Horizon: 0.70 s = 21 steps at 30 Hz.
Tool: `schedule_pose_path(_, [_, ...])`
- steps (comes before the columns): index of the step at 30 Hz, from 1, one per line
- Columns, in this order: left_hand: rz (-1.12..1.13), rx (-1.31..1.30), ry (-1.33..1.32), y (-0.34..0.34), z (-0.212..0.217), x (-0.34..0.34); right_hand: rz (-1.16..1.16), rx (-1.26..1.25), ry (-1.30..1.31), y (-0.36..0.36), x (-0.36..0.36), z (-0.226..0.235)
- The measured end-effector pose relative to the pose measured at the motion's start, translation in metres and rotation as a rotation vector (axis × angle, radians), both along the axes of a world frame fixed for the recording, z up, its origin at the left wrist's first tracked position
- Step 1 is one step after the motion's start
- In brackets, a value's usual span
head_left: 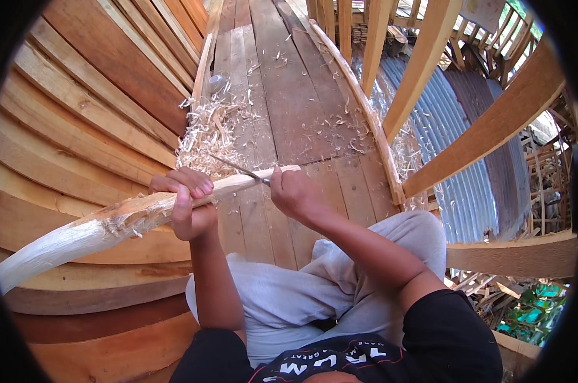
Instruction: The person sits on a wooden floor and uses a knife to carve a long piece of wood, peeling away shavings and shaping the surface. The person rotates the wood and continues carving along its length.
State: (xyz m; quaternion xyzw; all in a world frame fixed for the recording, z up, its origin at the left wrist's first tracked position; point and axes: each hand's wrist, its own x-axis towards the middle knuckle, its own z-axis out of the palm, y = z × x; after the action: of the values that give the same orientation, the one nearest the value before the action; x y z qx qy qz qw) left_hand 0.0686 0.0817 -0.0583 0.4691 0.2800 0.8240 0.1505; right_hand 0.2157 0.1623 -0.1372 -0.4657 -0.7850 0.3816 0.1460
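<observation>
A long, pale wooden pole (72, 246), peeled of bark, slants from the lower left up to a thinner, whittled end in front of me. My left hand (194, 207) is closed around it, just where the rough, torn section narrows. In my right hand (295, 193), the fingers are wrapped round the handle of a knife (239, 168), and most of that handle is hidden. The slim dark blade points left and away from me, lying across the pole close to its whittled tip. Both my forearms reach forward over my crossed, grey-trousered legs (289, 297).
Curled wood shavings (215, 127) are heaped on the plank floor (295, 96), with a small clear container (217, 83) beside them. Stacked boards (78, 127) form the left side. Wooden posts (423, 64) and a rail (356, 89) border the right, with corrugated metal sheets (448, 147) beyond.
</observation>
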Motion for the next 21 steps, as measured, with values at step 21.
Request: schedule_pose_path(21, [0.192,-0.047,-0.235,-0.001,-0.003,0.001,-0.078,-0.145,-0.046,0.013,0.006,-0.026])
